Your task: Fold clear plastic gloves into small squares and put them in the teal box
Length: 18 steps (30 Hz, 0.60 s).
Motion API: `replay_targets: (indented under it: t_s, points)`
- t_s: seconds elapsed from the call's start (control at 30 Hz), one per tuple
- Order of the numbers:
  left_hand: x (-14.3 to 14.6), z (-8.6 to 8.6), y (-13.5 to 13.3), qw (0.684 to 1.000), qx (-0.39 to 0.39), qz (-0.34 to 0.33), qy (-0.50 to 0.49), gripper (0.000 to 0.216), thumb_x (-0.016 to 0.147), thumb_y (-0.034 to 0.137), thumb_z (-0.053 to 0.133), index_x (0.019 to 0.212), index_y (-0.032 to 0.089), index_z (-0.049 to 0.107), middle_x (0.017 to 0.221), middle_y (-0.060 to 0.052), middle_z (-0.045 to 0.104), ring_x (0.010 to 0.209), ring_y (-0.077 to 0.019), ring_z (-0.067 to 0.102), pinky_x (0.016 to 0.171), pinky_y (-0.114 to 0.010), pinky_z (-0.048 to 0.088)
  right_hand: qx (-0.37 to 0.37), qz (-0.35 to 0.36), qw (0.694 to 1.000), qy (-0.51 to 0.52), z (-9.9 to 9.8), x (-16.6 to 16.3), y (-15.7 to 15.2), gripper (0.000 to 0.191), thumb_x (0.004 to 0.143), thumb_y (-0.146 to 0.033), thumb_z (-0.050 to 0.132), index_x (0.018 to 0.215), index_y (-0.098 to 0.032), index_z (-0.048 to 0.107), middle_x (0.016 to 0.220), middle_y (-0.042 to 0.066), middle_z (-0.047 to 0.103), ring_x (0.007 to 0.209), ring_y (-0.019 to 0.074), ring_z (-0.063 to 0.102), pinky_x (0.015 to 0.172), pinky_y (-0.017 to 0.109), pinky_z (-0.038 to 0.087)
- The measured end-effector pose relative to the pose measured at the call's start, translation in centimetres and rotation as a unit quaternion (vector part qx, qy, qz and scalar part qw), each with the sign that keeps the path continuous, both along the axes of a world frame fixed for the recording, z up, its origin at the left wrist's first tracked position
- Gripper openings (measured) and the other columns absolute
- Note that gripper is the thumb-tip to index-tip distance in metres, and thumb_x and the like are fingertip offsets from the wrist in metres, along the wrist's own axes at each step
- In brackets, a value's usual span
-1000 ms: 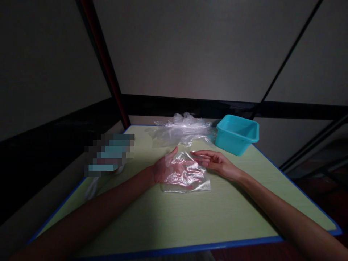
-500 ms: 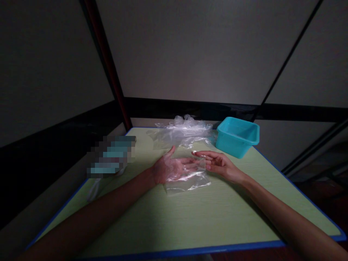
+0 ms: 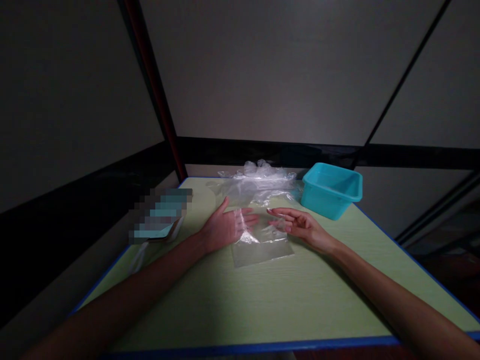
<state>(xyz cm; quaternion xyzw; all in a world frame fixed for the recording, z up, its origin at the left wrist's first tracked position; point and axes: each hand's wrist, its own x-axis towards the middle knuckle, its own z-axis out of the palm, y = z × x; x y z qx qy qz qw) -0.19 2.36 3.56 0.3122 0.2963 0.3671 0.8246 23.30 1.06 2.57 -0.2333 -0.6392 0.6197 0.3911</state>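
Note:
A clear plastic bag (image 3: pixel 262 247) lies flat on the green table (image 3: pixel 262 300). My left hand (image 3: pixel 225 227) rests at the bag's left end, palm up, with its fingertips slipped inside the bag's mouth and its fingers stretched out. My right hand (image 3: pixel 296 222) is at the bag's far right corner, fingers loosely extended and touching the plastic film there. Neither hand grips anything firmly.
A heap of more clear plastic bags (image 3: pixel 257 182) lies at the table's far edge. A turquoise plastic tub (image 3: pixel 332 190) stands at the far right. A blurred-out object (image 3: pixel 159 215) sits at the left edge. The table has a blue rim (image 3: pixel 262 345).
My left hand has slid leftwards out of the bag until only its fingertips remain inside. The bag, crumpled before, now lies flatter on the table. My right hand has barely moved.

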Motion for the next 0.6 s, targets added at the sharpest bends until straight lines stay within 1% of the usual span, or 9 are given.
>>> replay_targets:
  t_s: [0.07,0.13,0.17,0.23,0.33,0.4,0.5,0.6]
  points:
    - [-0.1,-0.1,-0.3,0.996,0.036,0.053,0.066,0.046,0.088,0.041,0.029,0.115,0.006,0.043,0.111,-0.018,0.056,0.108,-0.0252,0.05,0.092,-0.039,0.035,-0.006,-0.011,1.0,-0.001,-0.2,-0.2,0.2,0.042,0.071,-0.023,0.065,0.112,-0.026,0.054,0.13,0.006,0.043,0.105,0.0187,0.053,0.089,0.033,0.04]
    - [-0.1,-0.4,-0.6,0.985,0.077,0.104,0.115,0.037,0.086,0.03,0.039,0.117,0.01,0.041,0.112,-0.016,0.056,0.104,-0.023,0.053,0.09,-0.037,0.038,-0.017,-0.027,0.999,-0.004,-0.5,-0.5,0.4,0.042,0.07,-0.024,0.066,0.111,-0.025,0.054,0.13,0.007,0.043,0.105,0.0194,0.052,0.09,0.034,0.039]
    - [0.0,-0.6,-0.7,0.981,0.091,0.122,0.124,0.038,0.084,0.025,0.044,0.119,0.011,0.039,0.115,-0.015,0.055,0.104,-0.0219,0.053,0.089,-0.035,0.039,-0.023,-0.037,0.999,-0.006,-0.6,-0.6,0.5,0.042,0.07,-0.024,0.066,0.111,-0.024,0.054,0.13,0.007,0.043,0.106,0.0197,0.052,0.091,0.035,0.038]
    - [0.1,-1.1,-0.8,0.972,0.123,0.139,0.143,0.049,0.078,0.02,0.054,0.123,0.014,0.035,0.119,-0.014,0.051,0.106,-0.0213,0.052,0.088,-0.033,0.04,-0.032,-0.061,0.998,-0.01,-0.8,-0.8,0.7,0.042,0.07,-0.026,0.066,0.11,-0.023,0.054,0.128,0.008,0.046,0.106,0.0202,0.052,0.091,0.035,0.038]
    - [0.1,-1.8,-0.7,0.95,0.188,0.151,0.201,0.066,0.07,0.02,0.062,0.128,0.017,0.029,0.124,-0.014,0.047,0.107,-0.0241,0.051,0.084,-0.035,0.043,-0.038,-0.103,0.994,-0.021,-1.0,-0.9,0.8,0.042,0.068,-0.03,0.067,0.107,-0.022,0.055,0.121,0.008,0.052,0.103,0.0206,0.054,0.09,0.036,0.04]
    - [0.0,-2.3,-0.6,0.935,0.219,0.158,0.23,0.072,0.068,0.019,0.062,0.13,0.018,0.026,0.126,-0.014,0.045,0.109,-0.0253,0.049,0.084,-0.036,0.043,-0.041,-0.133,0.99,-0.035,-1.1,-0.9,0.9,0.04,0.068,-0.032,0.067,0.105,-0.021,0.055,0.118,0.007,0.054,0.1,0.0207,0.056,0.088,0.036,0.041]
    - [-0.3,-2.9,-0.3,0.922,0.242,0.173,0.247,0.074,0.066,0.017,0.06,0.131,0.017,0.024,0.128,-0.016,0.041,0.114,-0.0255,0.044,0.087,-0.037,0.041,-0.031,-0.17,0.982,-0.071,-1.2,-0.8,1.0,0.038,0.067,-0.035,0.066,0.101,-0.021,0.055,0.116,0.007,0.055,0.099,0.0217,0.056,0.085,0.037,0.044]
    - [-0.7,-3.2,0.1,0.905,0.266,0.192,0.27,0.073,0.067,0.016,0.057,0.131,0.016,0.023,0.131,-0.016,0.037,0.117,-0.0252,0.041,0.091,-0.037,0.038,0.027,-0.193,0.973,-0.122,-1.5,-0.7,1.2,0.036,0.068,-0.035,0.064,0.098,-0.019,0.054,0.114,0.009,0.055,0.097,0.0225,0.057,0.082,0.038,0.046]
